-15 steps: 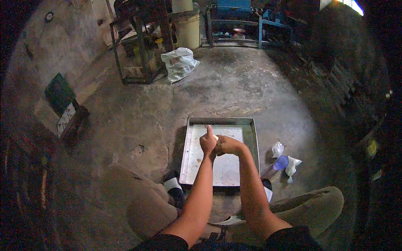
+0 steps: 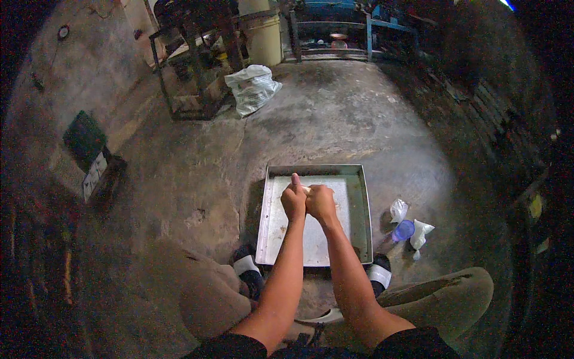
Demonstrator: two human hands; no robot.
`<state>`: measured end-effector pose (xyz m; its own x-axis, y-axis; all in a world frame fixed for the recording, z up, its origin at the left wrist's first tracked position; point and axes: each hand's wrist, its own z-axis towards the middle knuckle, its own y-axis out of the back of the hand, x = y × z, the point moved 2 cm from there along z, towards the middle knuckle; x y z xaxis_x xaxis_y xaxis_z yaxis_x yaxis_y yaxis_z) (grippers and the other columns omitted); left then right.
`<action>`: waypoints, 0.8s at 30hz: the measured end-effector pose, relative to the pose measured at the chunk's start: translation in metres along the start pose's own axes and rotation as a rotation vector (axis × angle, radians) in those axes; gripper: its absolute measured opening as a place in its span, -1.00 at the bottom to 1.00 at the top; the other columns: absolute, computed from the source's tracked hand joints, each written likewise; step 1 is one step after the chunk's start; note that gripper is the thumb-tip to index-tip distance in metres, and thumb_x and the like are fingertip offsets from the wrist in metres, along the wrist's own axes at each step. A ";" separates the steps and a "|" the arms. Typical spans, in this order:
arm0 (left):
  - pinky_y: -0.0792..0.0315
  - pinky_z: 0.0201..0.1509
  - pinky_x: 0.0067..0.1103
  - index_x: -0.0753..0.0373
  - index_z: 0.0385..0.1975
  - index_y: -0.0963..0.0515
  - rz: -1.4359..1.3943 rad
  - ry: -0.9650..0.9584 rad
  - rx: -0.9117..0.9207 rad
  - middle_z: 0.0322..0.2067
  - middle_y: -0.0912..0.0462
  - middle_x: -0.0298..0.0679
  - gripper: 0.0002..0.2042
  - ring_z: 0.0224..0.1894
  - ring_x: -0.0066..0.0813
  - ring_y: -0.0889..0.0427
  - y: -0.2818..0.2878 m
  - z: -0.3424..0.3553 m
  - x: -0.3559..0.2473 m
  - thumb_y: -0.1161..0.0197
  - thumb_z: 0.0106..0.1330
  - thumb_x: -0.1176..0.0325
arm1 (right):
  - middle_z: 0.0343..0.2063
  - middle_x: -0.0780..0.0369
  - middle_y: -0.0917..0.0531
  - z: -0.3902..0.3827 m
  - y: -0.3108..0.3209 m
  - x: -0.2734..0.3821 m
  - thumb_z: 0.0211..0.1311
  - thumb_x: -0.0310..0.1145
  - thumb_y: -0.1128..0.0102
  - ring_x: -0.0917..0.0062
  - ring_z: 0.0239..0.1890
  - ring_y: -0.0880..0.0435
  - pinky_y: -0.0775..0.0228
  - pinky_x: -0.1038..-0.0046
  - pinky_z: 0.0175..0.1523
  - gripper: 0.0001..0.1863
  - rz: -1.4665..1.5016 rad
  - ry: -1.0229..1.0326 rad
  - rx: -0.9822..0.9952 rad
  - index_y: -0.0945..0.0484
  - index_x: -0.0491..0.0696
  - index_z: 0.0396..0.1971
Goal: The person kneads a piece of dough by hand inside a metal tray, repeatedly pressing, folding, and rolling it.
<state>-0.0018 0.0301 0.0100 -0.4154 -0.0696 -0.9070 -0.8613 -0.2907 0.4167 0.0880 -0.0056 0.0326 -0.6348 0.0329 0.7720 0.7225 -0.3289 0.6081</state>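
My left hand (image 2: 293, 203) and my right hand (image 2: 321, 203) are closed together on a small pale object (image 2: 305, 189), mostly hidden by my fingers, with my left thumb sticking up. They are over a square metal tray (image 2: 353, 218) with raised sides and small brown specks on its bottom. Just right of the tray lie two small plastic bags of white stuff, one upper (image 2: 398, 210) and one lower (image 2: 421, 235), with a translucent purple cup (image 2: 403, 230) between them.
My legs and sandalled feet (image 2: 379, 275) flank the tray. A white sack (image 2: 251, 88) stands on the concrete floor (image 2: 167, 179) before a dark metal frame (image 2: 199, 96) and a cream drum (image 2: 265, 42). A green panel (image 2: 84, 134) is at left, blue metal framework (image 2: 371, 42) at the back.
My right hand has turned and risen slightly, its knuckles now beside my left hand and its wrist straighter. My left hand has moved slightly up and left.
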 end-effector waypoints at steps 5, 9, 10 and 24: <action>-0.44 -0.36 -0.28 0.25 -0.22 -0.43 -0.084 -0.229 -0.041 -0.53 -0.63 -0.01 -0.61 -0.41 -0.02 -0.65 -0.007 -0.016 -0.012 0.09 0.41 0.00 | -0.57 -0.08 -0.60 0.005 -0.005 -0.031 -0.07 -0.30 -0.27 0.10 -0.46 -0.66 -0.48 0.22 -0.34 -0.76 -0.045 -0.021 -0.176 -0.61 -0.21 -0.58; -0.47 -0.29 -0.28 0.18 -0.07 -0.39 -0.067 -0.275 0.056 -0.40 -0.65 0.02 -0.66 -0.31 -0.02 -0.65 -0.010 -0.030 -0.022 0.10 0.43 0.05 | -0.57 -0.08 -0.60 0.003 0.002 -0.039 -0.07 -0.30 -0.26 0.11 -0.48 -0.66 -0.49 0.24 -0.35 -0.76 -0.039 -0.105 -0.238 -0.61 -0.22 -0.58; -0.48 -0.27 -0.28 0.17 -0.08 -0.41 -0.001 -0.318 0.018 -0.37 -0.65 0.01 -0.66 -0.30 -0.02 -0.65 -0.007 -0.026 -0.018 0.10 0.42 0.05 | -0.57 -0.08 -0.61 0.004 0.005 -0.036 -0.07 -0.30 -0.26 0.11 -0.48 -0.66 -0.49 0.25 -0.35 -0.76 -0.040 -0.124 -0.244 -0.61 -0.22 -0.57; -0.43 0.00 -0.40 0.42 -0.09 -0.48 0.120 -0.216 0.517 -0.08 -0.55 0.05 -0.45 -0.02 -0.08 -0.56 -0.049 -0.015 0.009 -0.04 0.32 -0.08 | -0.34 -0.04 -0.65 0.013 0.015 -0.102 0.05 -0.47 -0.20 0.18 -0.35 -0.68 -0.52 0.27 -0.26 -0.34 0.266 -0.136 0.090 -0.20 -0.07 0.21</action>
<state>0.0411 0.0295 -0.0191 -0.5230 0.1395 -0.8408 -0.8128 0.2152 0.5413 0.1674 -0.0012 -0.0348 -0.3820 0.0851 0.9202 0.8835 -0.2586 0.3907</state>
